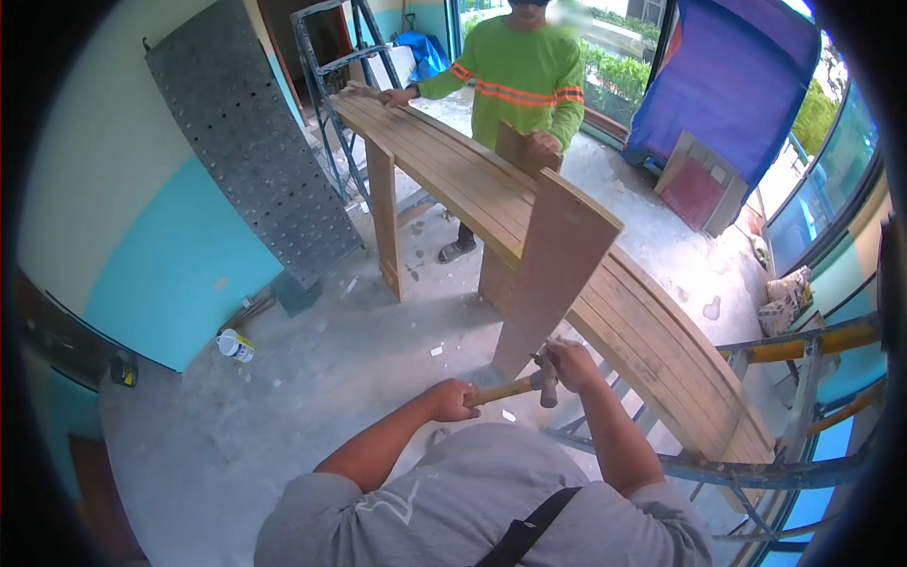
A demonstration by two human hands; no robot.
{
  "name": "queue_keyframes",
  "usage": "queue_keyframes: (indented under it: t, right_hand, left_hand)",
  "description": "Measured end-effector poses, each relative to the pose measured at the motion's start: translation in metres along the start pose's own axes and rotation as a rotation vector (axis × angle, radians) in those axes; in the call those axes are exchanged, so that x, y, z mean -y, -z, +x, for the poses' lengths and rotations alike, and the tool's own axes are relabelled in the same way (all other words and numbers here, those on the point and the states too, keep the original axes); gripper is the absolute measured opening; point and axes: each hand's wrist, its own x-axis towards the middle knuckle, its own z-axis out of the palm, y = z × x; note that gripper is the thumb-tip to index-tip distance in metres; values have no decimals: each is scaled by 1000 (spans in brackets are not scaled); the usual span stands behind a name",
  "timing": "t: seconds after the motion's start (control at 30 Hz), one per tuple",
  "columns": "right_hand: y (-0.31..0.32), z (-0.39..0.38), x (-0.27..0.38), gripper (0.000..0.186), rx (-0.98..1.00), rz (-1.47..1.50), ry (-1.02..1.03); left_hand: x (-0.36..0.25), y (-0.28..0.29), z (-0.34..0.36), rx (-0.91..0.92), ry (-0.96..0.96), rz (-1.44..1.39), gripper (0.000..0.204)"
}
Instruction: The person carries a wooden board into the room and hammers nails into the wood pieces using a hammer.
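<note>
My left hand [452, 401] is wrapped round the wooden handle of a claw hammer [505, 390]. The hammer's metal head lies right beside my right hand [572, 364], whose fingers are curled together at the near edge of an upright wooden board [557, 260]. What those fingers pinch, if anything, is too small to make out. This board stands across a long bench-like platform of wooden planks [453, 175]. On the far side, a person in a green shirt [524, 90] rests one hand on the planks and grips a smaller board [515, 146] with the other.
Stepladders stand at both ends of the planks, one at the far left [326, 66] and one at the near right [803, 378]. A wooden leg board [383, 222] hangs under the planks. A dark studded panel [250, 132] leans on the left wall; a white bucket [234, 346] sits nearby.
</note>
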Motion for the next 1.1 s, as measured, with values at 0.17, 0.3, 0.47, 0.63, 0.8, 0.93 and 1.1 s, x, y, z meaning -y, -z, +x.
queue_keyframes:
  t: [0.17,0.3,0.47,0.63,0.8,0.93,1.1]
  right_hand:
    - [7,-19,31,33,59,-357,69]
    - [48,-22,25,27,-412,-798,585]
    - [93,-40,46,11,-151,-1157,926]
    - [132,-47,59,8,-283,-1087,975]
    - [169,-42,46,8,-400,-1042,898]
    - [195,-39,27,12,-429,-1088,858]
    - [207,-42,2,25,-546,-1120,682]
  left_hand:
    - [-41,-30,6,-204,44,6,40]
    - [-73,-28,23,-142,39,-55,42]
    - [-92,-34,47,-151,-89,-93,47]
    - [-144,-11,82,-13,71,-570,45]
    - [-166,-10,116,52,49,-1035,38]
    - [-178,-7,135,132,97,-1084,36]
    - [-182,-20,156,116,189,-1033,34]
